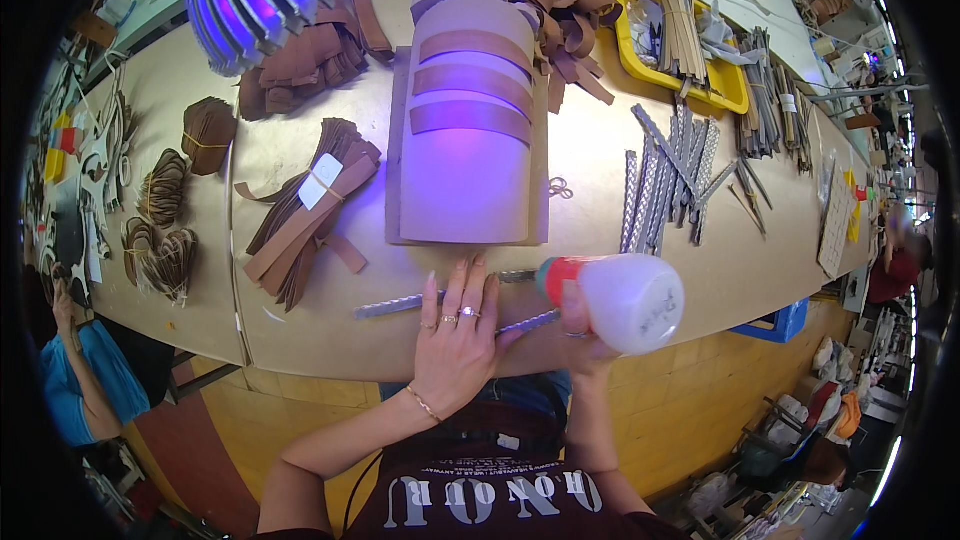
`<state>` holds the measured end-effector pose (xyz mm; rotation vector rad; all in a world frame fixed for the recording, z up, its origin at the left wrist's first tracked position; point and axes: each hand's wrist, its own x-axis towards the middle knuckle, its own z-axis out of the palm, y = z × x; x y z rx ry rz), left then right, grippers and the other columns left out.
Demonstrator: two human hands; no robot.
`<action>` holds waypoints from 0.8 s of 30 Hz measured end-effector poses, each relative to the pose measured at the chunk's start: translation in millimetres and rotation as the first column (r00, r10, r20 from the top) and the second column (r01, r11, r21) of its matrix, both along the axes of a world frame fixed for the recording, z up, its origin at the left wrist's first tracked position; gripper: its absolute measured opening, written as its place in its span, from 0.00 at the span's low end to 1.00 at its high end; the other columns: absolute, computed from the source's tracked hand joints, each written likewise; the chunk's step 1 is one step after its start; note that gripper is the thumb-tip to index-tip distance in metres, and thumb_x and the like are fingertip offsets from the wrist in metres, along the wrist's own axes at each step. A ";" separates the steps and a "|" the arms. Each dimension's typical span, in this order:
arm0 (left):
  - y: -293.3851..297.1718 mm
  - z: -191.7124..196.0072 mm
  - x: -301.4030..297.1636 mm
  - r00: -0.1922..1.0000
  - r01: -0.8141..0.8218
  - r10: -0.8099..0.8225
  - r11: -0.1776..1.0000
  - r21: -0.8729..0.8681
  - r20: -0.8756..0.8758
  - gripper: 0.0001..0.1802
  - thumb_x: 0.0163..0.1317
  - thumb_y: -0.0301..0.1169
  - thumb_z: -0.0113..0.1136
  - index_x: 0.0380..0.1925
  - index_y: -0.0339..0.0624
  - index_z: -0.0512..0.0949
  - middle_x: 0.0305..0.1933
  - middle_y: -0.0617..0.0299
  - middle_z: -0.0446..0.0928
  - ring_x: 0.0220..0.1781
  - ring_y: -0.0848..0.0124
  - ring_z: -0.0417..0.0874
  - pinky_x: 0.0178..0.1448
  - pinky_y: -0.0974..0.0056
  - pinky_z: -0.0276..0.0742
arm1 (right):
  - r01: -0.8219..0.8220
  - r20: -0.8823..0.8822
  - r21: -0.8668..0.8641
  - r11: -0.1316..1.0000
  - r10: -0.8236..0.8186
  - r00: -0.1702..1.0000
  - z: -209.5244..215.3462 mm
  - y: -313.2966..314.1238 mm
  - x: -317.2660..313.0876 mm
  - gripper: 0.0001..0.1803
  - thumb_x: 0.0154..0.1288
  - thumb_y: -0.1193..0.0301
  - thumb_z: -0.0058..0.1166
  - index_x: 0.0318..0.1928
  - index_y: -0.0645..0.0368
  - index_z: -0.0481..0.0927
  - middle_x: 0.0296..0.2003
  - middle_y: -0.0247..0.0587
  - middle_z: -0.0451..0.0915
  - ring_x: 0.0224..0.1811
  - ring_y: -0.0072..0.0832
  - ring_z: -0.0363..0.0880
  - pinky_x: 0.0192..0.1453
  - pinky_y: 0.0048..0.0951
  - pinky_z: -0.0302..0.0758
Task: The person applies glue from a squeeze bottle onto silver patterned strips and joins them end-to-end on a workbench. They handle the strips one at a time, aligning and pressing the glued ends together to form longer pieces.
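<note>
Two thin silver strips (440, 302) are lying at the near edge of the workbench (640, 270), right in front of the person, running roughly left to right with a slight tilt. The left hand (455, 335) is lying flat on them, fingers spread and extended, pressing them down, not gripping anything. The right hand (580, 330) is grasping a white squeeze bottle with a red nozzle (615, 298), fingers wrapped round its near side; the bottle is lying nearly horizontal, nozzle pointing left. The nozzle tip is sitting just beside the left fingertips, over the right end of the upper strip; whether it is touching the strip is not clear.

Just beyond the hands a tan board carrying a pale curved sheet with brown bands (468, 135) is resting flat on the bench. Left of it a bundle of brown leather strips tied with a white tag (315, 205) is fanning out. Further left, small bundles of dark curved pieces (165, 230) are sitting near the table edge. Right of the board a loose pile of more silver strips (668, 180) is lying spread. Behind that a yellow tray (640, 60) is holding tan sticks and scraps. A heap of brown leather offcuts (560, 25) is sitting at the far centre. Another person in a blue sleeve (85, 380) is standing at the left edge.
</note>
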<state>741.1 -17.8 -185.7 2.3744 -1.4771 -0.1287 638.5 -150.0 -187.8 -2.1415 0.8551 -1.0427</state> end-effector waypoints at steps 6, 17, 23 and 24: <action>0.2 2.8 1.4 0.999 0.020 -0.019 1.000 0.022 -0.037 0.35 0.61 0.50 0.62 0.58 0.32 0.74 0.72 0.44 0.62 0.76 0.50 0.59 0.78 0.39 0.44 | 0.278 0.081 -0.079 0.957 -0.272 0.959 6.3 -24.3 -6.7 0.19 0.55 0.67 0.73 0.44 0.62 0.81 0.38 0.41 0.83 0.37 0.33 0.82 0.43 0.34 0.79; -5.3 17.0 6.7 1.000 0.026 -0.026 0.998 0.049 0.005 0.32 0.61 0.50 0.61 0.54 0.32 0.77 0.69 0.45 0.66 0.75 0.52 0.62 0.77 0.40 0.48 | 0.416 0.075 -0.065 0.907 -0.411 0.909 9.1 -50.5 -27.8 0.23 0.60 0.65 0.70 0.50 0.67 0.77 0.44 0.45 0.81 0.44 0.34 0.81 0.51 0.36 0.78; -12.2 20.3 14.7 0.998 0.026 -0.031 0.996 -0.088 -0.056 0.23 0.57 0.39 0.69 0.49 0.37 0.81 0.64 0.48 0.70 0.64 0.51 0.70 0.69 0.45 0.60 | 0.522 0.504 0.442 0.729 -0.683 0.528 -6.7 -69.6 -40.4 0.29 0.66 0.58 0.60 0.58 0.65 0.70 0.43 0.43 0.79 0.45 0.33 0.80 0.51 0.36 0.79; -15.8 19.8 14.8 0.997 0.042 -0.048 0.994 -0.104 -0.059 0.22 0.56 0.38 0.69 0.49 0.38 0.81 0.62 0.49 0.72 0.61 0.52 0.72 0.66 0.47 0.62 | 0.378 0.534 0.570 0.730 -0.678 0.505 -4.9 -73.5 -47.9 0.29 0.67 0.56 0.59 0.59 0.64 0.69 0.42 0.43 0.79 0.44 0.32 0.80 0.50 0.36 0.79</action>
